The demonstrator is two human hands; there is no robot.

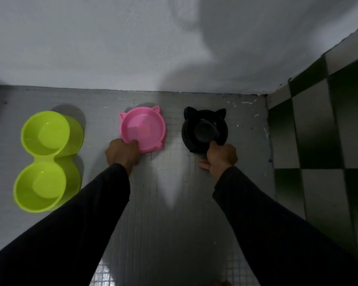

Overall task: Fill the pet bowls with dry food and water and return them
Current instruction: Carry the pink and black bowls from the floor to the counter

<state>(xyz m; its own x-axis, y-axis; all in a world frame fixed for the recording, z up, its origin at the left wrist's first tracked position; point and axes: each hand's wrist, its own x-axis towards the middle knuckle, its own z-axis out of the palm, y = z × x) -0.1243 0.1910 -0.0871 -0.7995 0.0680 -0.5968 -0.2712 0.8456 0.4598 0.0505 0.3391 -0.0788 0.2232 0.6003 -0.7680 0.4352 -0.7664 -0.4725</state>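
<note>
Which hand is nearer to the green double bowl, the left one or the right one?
The left. The left hand grips the near rim of the pink bowl, just right of the green double bowl. The right hand is farther right, holding the black bowl.

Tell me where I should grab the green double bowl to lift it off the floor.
Probably best at the narrow waist of the green double bowl, where the two round cups join. It lies flat with one cup toward the wall and one toward you, so come from above and pinch the waist from its two sides. Both cups look empty, so tipping should matter little. Both hands are busy on other bowls for now.
</note>
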